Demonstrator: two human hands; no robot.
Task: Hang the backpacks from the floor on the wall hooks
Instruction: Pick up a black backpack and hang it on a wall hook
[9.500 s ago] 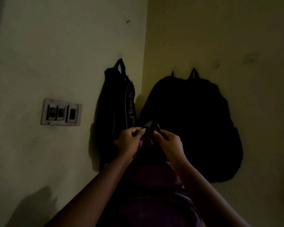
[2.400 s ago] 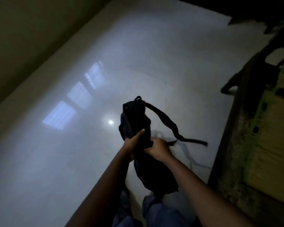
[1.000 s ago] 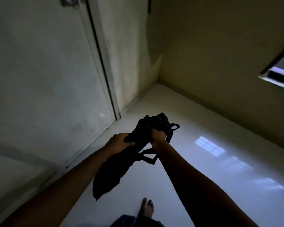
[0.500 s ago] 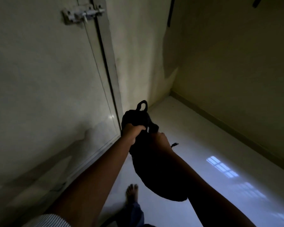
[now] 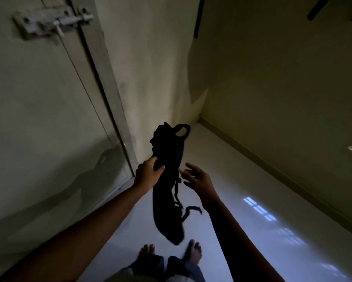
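One black backpack (image 5: 168,180) is off the floor, held up in front of the person, limp and apparently near empty, its top carry loop (image 5: 182,130) pointing up and away, its straps (image 5: 186,210) dangling on the right. Left hand (image 5: 147,176) is clamped on the bag's left edge at about mid-height, thumb over the fabric. Right hand (image 5: 197,179) is spread open just beside the bag, fingers apart; contact with the bag cannot be told. Bare feet (image 5: 192,251) below on a glossy pale floor (image 5: 262,231). A door (image 5: 38,108) with a slide bolt (image 5: 53,22) stands to the left; the room corner is far ahead. No wall hook is clearly visible; dark shapes at the top edge, far right, are too cropped to identify. Judgement: pick-up of this bag is done; carrying it to a hook and slipping the loop over remain. No other bags on the floor in view, so the remaining count cannot be told.
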